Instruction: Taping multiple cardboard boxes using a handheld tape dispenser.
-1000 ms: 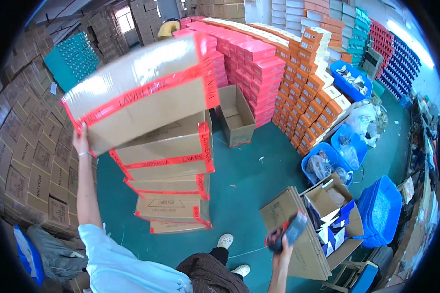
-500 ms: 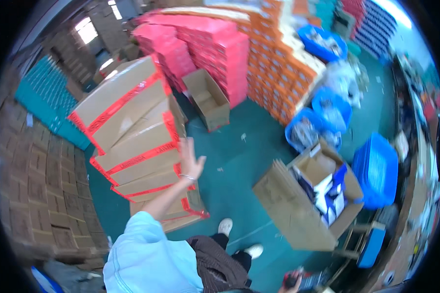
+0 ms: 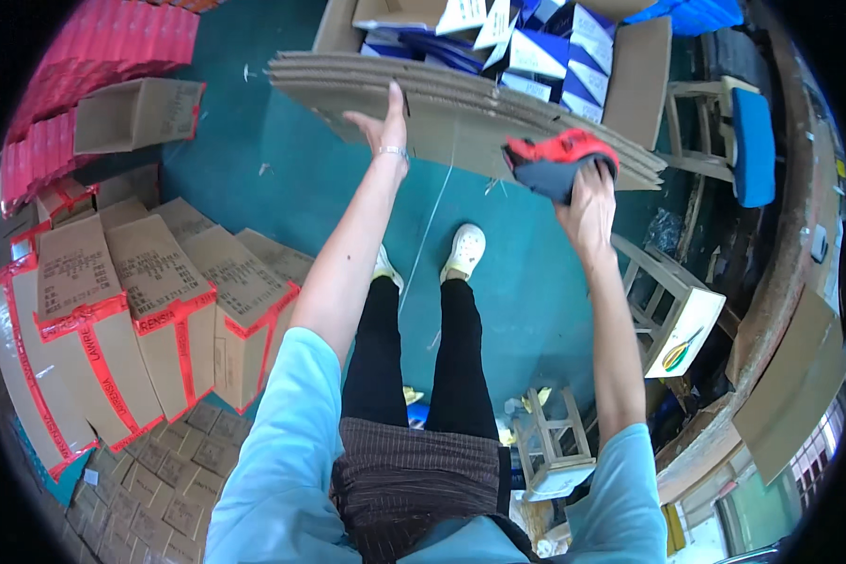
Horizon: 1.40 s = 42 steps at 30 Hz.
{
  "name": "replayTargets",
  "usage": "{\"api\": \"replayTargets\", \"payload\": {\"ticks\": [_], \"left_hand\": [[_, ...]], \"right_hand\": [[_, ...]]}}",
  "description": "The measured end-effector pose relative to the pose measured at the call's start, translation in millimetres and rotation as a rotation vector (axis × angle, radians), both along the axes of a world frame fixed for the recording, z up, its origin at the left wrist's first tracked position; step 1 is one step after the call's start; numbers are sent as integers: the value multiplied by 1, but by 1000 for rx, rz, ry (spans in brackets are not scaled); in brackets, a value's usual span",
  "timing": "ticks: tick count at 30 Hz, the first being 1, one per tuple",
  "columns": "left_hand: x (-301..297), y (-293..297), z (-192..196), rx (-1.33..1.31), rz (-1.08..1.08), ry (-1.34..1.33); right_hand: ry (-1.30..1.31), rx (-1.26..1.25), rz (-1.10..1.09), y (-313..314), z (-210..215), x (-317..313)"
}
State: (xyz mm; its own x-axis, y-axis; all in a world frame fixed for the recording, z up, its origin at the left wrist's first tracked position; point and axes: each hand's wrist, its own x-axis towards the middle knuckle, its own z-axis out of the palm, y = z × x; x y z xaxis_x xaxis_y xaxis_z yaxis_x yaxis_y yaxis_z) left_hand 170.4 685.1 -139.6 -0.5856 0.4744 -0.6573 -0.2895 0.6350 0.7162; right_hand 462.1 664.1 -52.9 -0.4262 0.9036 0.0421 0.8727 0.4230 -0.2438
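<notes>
My left hand (image 3: 383, 127) is open, fingers apart, at the near side of a stack of flat cardboard sheets (image 3: 479, 99). Whether it touches them I cannot tell. In my right hand (image 3: 589, 202) is a red and dark grey tape dispenser (image 3: 562, 160), held in front of the sheets' right part. Behind the sheets stands an open carton (image 3: 637, 85). Inside it lie several white and blue-purple small boxes (image 3: 536, 56), some of them tilted.
Cartons sealed with red tape (image 3: 174, 310) stand at my left. An open carton (image 3: 141, 117) sits beside pink stacks (image 3: 113, 56). At the right are a blue-topped stool (image 3: 752, 146), a white-topped stool (image 3: 686, 329) and a long workbench (image 3: 771, 282). A small stool (image 3: 559, 475) stands behind my legs.
My view has turned right, away from the taped carton stack. My left hand has left that stack and is at the cardboard sheets. My right hand has risen with the tape dispenser.
</notes>
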Motion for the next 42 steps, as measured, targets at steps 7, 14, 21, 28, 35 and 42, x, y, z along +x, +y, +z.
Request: {"api": "replayTargets", "payload": {"ticks": [7,14,21,28,35,42], "left_hand": [[-13,-28,-31,-105,34,-101],[-36,-34,-29,218,93,88],[-61,-90,-35,71,235,179],[-125,-178,24,42,-433,445],[-101,-198,-27,-273,-994,817],[-113,-203,-116,-745,-1325,1365]], "right_hand": [[-67,-112,76,2,-50,4],[113,-313,64,-7,-8,-13],[-52,-516,74,-15,-3,-32],[-74,-332,-285,-41,-6,11],[10,-457,-303,-129,-23,-15],[-25,-574,-476,-116,-117,-161]]}}
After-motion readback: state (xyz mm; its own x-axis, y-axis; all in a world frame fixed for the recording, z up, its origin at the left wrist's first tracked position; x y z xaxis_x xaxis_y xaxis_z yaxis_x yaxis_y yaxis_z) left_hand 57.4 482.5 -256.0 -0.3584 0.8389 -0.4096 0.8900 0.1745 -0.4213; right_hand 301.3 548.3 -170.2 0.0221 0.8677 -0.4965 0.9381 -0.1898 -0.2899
